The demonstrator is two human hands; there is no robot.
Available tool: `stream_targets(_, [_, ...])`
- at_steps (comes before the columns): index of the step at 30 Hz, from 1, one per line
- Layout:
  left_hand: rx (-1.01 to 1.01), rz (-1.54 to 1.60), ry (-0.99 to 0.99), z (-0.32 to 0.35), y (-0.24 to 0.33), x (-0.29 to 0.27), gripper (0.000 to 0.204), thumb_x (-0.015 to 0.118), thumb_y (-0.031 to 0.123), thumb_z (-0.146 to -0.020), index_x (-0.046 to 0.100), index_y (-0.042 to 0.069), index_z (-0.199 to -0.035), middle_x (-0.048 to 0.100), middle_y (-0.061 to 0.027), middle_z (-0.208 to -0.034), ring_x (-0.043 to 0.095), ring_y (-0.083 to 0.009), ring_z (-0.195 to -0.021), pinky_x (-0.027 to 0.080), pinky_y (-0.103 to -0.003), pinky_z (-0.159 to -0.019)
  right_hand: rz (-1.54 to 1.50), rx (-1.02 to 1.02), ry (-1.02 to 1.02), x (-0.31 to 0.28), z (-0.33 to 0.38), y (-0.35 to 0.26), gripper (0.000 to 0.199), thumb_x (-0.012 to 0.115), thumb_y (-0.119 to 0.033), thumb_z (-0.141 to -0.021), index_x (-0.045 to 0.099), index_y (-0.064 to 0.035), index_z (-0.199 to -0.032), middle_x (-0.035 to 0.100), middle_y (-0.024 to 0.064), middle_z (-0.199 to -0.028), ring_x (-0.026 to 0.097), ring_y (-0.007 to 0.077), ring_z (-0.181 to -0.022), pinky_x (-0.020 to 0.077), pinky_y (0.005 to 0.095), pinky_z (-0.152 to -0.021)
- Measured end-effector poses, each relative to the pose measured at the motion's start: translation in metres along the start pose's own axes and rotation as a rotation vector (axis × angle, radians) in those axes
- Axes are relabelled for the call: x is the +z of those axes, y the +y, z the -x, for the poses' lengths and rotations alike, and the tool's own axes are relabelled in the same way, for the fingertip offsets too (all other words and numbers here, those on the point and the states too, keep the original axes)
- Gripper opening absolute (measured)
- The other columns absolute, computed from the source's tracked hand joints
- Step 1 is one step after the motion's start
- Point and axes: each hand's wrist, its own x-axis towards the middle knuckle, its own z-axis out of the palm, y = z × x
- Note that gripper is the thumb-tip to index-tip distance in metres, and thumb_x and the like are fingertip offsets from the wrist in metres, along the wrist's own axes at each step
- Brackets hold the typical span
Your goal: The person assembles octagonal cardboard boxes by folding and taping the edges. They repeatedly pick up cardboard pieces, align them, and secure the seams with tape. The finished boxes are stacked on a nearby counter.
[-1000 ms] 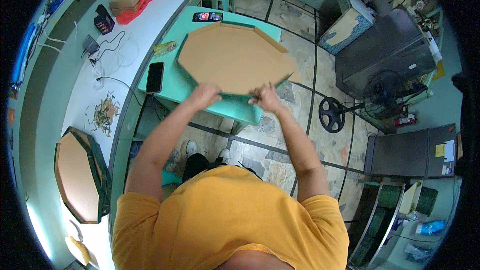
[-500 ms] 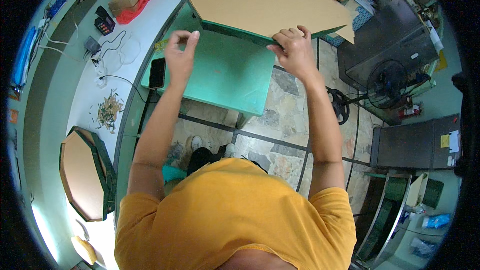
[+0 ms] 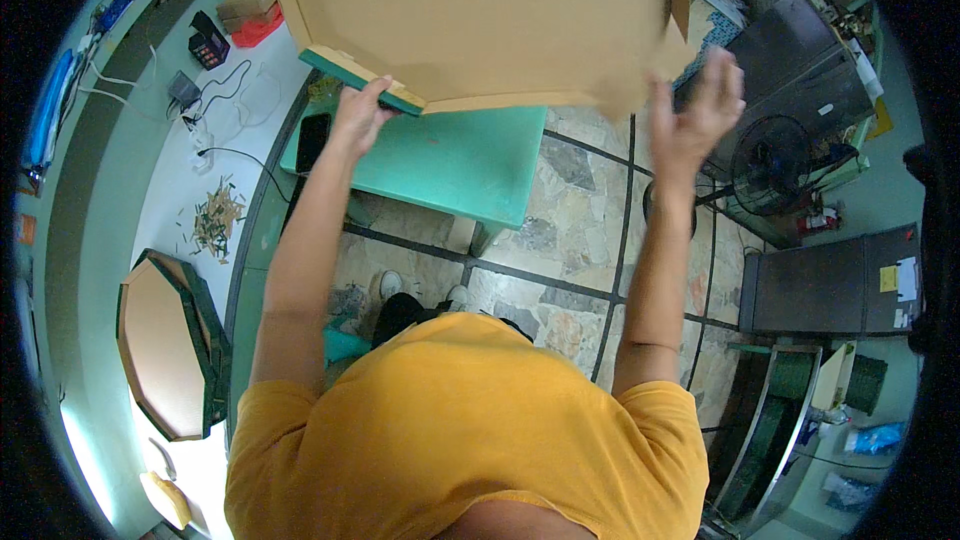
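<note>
A large shallow cardboard tray (image 3: 480,20), tan inside with a green outer face, is above the green bench at the top of the view. Its near rim is folded up, while the slanted flap at its near left corner leans outward. My left hand (image 3: 360,120) grips that flap, thumb on the tan side and fingers out of sight beneath. Off the tray's right corner, my right hand (image 3: 697,115) is raised with fingers spread, holding nothing and slightly blurred. A tan corner flap beside it is smeared by motion.
Below the tray stands a green bench (image 3: 450,170) with a black phone (image 3: 313,143) on its left end. The white counter (image 3: 165,175) at left bears small scraps (image 3: 217,220), cables and a smaller green-edged tray (image 3: 160,350). A black fan (image 3: 770,165) stands at right.
The tray has shifted left and tilted, showing its folded inner rim. My left hand has closed on the corner flap. My right hand has let go of the near edge and moved right.
</note>
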Motion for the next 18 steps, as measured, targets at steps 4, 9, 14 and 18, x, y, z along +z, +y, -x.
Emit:
stream_targets(4, [-0.059, -0.143, -0.136, 0.008, 0.014, -0.024, 0.039, 0.058, 0.009, -0.088, 0.044, -0.005, -0.122, 0.056, -0.0154, -0.117, 0.059, -0.027, -0.105, 0.052, -0.045, -0.088, -0.233, 0.379, -0.213, -0.003, -0.018, 0.043, 0.081, 0.074, -0.039, -0.079, 0.039, 0.0054, -0.136, 0.047, 0.0239, -0.133, 0.044, 0.0324, -0.125, 0.0332, 0.0431, -0.104])
stream_targets(9, [0.004, -0.381, 0.075, -0.01, 0.001, -0.032, 0.04, 0.059, 0.006, -0.082, 0.048, -0.006, -0.118, 0.058, -0.0126, -0.112, 0.061, -0.0251, -0.094, 0.052, -0.041, -0.075, -1.029, 0.955, -0.459, -0.001, -0.009, 0.042, 0.019, 0.067, -0.017, -0.085, 0.064, -0.0036, -0.098, 0.065, 0.0026, -0.087, 0.06, 0.0123, -0.075, 0.0485, 0.0286, -0.065])
stream_targets(14, [0.024, -0.635, 0.288, -0.029, -0.008, -0.056, 0.038, 0.061, 0.009, -0.078, 0.053, -0.007, -0.112, 0.06, -0.0131, -0.108, 0.061, -0.0231, -0.092, 0.049, -0.036, -0.073, -1.078, 0.857, -0.379, 0.032, 0.019, 0.017, 0.018, 0.063, -0.009, -0.085, 0.063, -0.0022, -0.102, 0.064, 0.0011, -0.089, 0.057, 0.0101, -0.077, 0.0455, 0.0263, -0.069])
stream_targets(18, [-0.079, -0.333, 0.195, -0.015, -0.003, -0.078, 0.037, 0.059, 0.012, -0.082, 0.052, -0.006, -0.114, 0.061, -0.0119, -0.104, 0.062, -0.0209, -0.089, 0.05, -0.033, -0.07, -1.071, 0.943, -0.317, 0.047, 0.025, 0.006, 0.02, 0.061, -0.008, -0.085, 0.062, 0.0008, -0.104, 0.064, 0.0028, -0.093, 0.058, 0.0116, -0.08, 0.0459, 0.0273, -0.072])
